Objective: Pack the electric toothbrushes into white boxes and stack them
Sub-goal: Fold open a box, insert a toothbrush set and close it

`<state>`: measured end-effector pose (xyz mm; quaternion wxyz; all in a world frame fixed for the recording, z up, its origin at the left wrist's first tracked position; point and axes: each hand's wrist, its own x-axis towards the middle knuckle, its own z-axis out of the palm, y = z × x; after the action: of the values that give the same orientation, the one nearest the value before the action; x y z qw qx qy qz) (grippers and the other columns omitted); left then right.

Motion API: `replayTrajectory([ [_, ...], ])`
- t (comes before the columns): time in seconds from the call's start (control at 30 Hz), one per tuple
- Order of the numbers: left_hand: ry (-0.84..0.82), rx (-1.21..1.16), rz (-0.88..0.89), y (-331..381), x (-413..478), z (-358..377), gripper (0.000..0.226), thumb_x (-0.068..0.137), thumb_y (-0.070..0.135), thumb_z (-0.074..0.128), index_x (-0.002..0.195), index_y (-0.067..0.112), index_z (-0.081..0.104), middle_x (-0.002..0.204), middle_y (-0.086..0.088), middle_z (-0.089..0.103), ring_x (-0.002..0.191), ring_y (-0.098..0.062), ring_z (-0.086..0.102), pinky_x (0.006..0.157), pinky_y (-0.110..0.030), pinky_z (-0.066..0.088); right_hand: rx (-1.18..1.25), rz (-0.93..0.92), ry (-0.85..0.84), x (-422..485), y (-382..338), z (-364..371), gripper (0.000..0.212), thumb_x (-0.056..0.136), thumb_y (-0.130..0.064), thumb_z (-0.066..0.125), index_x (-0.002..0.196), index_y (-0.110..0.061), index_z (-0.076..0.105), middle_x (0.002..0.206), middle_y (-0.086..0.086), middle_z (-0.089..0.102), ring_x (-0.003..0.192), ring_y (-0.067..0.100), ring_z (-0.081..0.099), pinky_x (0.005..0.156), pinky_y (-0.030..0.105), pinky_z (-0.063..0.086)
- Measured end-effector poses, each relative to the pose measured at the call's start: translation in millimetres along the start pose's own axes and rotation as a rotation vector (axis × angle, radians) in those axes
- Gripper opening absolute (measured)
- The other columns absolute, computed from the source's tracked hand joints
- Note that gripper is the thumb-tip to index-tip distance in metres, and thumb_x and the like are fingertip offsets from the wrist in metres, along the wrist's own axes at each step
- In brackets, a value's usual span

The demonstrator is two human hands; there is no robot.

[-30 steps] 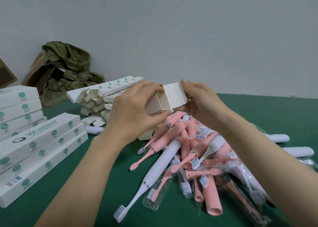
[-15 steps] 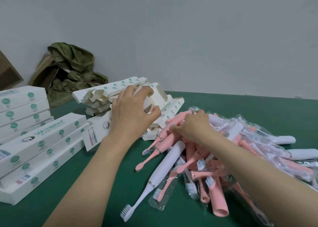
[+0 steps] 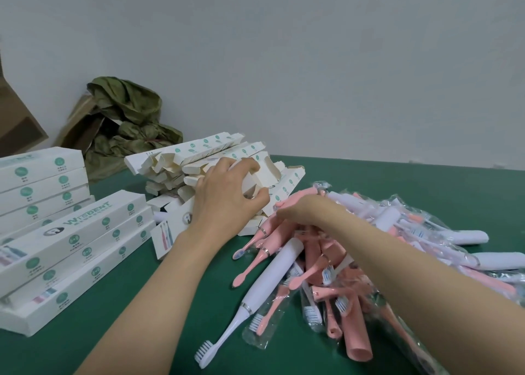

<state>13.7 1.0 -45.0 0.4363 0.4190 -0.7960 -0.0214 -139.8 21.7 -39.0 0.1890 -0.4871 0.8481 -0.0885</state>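
R hand (image 3: pixel 301 213) dropped off the box (image 3: pixel 271 175) onto the toothbrush pile (image 3: pixel 326 263), grip can't tell tbh; L hand (image 3: pixel 224 195) still clutching box.

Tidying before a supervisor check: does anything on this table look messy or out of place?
The empty white cardboard boxes lie in a jumbled heap with flaps open, unlike the neat closed box stacks. One bare white electric toothbrush sticks out from the bagged toothbrush pile.
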Motion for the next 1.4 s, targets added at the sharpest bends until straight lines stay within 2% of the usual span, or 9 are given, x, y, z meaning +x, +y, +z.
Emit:
replayTrajectory([
  [0.13, -0.006, 0.002, -0.011, -1, 0, 2, 0.035, 0.078, 0.038, 0.061, 0.113, 0.033, 0.059, 0.099, 0.007, 0.045, 0.1, -0.02, 0.047, 0.083, -0.034, 0.037, -0.098, -0.022, -0.064, 2, -11, 7, 0.033, 0.081, -0.055, 0.058, 0.094, -0.025, 0.056, 0.086, 0.001, 0.062, 0.083, 0.021, 0.063, 0.083, 0.036, 0.052],
  [0.27, -0.018, 0.012, 0.006, -1, -1, 5, 0.036, 0.077, 0.04, 0.061, 0.113, 0.033, 0.059, 0.097, 0.009, 0.043, 0.098, -0.018, 0.047, 0.081, -0.034, 0.037, 0.489, -0.064, -0.161, 0, 4, -5, 0.012, 0.091, -0.017, 0.056, 0.081, -0.011, 0.055, 0.076, 0.005, 0.055, 0.064, 0.017, 0.054, 0.067, 0.028, 0.051],
  [0.37, 0.025, 0.009, -0.003, -3, -1, 6, 0.039, 0.077, 0.04, 0.06, 0.115, 0.031, 0.058, 0.105, 0.006, 0.049, 0.101, -0.02, 0.049, 0.085, -0.036, 0.038, 0.698, -0.053, -0.056, -7, 17, -25, 0.015, 0.093, -0.016, 0.051, 0.084, -0.004, 0.054, 0.07, 0.012, 0.059, 0.056, 0.023, 0.06, 0.058, 0.03, 0.054],
  [0.47, 0.069, 0.065, -0.007, -7, -1, 8, 0.042, 0.078, 0.039, 0.06, 0.118, 0.028, 0.057, 0.112, 0.003, 0.053, 0.104, -0.021, 0.049, 0.087, -0.035, 0.034, 1.138, -0.175, 0.116, -13, 34, -53, 0.011, 0.09, -0.01, 0.053, 0.086, 0.0, 0.053, 0.066, 0.014, 0.054, 0.05, 0.023, 0.059, 0.05, 0.028, 0.057],
  [0.63, 0.046, 0.2, -0.08, -12, 2, 9, 0.045, 0.075, 0.041, 0.057, 0.118, 0.029, 0.052, 0.11, -0.001, 0.053, 0.102, -0.025, 0.049, 0.082, -0.037, 0.034, 1.492, -0.402, 0.428, -23, 46, -71, 0.012, 0.093, -0.014, 0.049, 0.083, -0.009, 0.052, 0.084, 0.016, 0.067, 0.064, 0.022, 0.062, 0.072, 0.031, 0.058],
  [0.73, -0.011, 0.245, -0.111, -14, 2, 10, 0.045, 0.075, 0.042, 0.056, 0.118, 0.032, 0.053, 0.106, -0.002, 0.049, 0.101, -0.025, 0.047, 0.083, -0.037, 0.032, 1.6, -0.455, 0.52, -29, 45, -67, 0.013, 0.094, -0.015, 0.049, 0.083, -0.011, 0.053, 0.083, 0.01, 0.068, 0.071, 0.018, 0.067, 0.069, 0.026, 0.057],
  [1.03, 0.137, 0.001, -0.011, 2, -6, 13, 0.05, 0.072, 0.03, 0.069, 0.12, 0.026, 0.057, 0.106, 0.003, 0.052, 0.101, -0.022, 0.049, 0.084, -0.031, 0.028, 1.375, -0.535, 0.403, -37, 21, -33, 0.008, 0.091, -0.013, 0.056, 0.09, -0.006, 0.057, 0.099, 0.018, 0.068, 0.094, 0.03, 0.068, 0.074, 0.026, 0.058],
  [1.23, 0.194, -0.1, 0.05, 14, -8, 11, 0.052, 0.071, 0.019, 0.074, 0.121, 0.017, 0.059, 0.11, -0.002, 0.058, 0.102, -0.023, 0.053, 0.089, -0.038, 0.04, 0.962, -0.651, 0.611, -47, 7, -26, 0.024, 0.074, -0.024, 0.076, 0.092, -0.018, 0.061, 0.072, -0.009, 0.058, 0.061, 0.005, 0.05, 0.061, 0.018, 0.045],
  [1.4, 0.233, -0.101, 0.067, 13, -5, 4, 0.05, 0.074, 0.02, 0.073, 0.121, 0.012, 0.059, 0.112, -0.007, 0.058, 0.104, -0.024, 0.053, 0.089, -0.036, 0.041, 0.891, -0.806, 0.703, -55, 3, -29, 0.036, 0.071, -0.015, 0.081, 0.093, -0.021, 0.054, 0.081, -0.013, 0.06, 0.064, 0.001, 0.054, 0.065, 0.01, 0.045],
])
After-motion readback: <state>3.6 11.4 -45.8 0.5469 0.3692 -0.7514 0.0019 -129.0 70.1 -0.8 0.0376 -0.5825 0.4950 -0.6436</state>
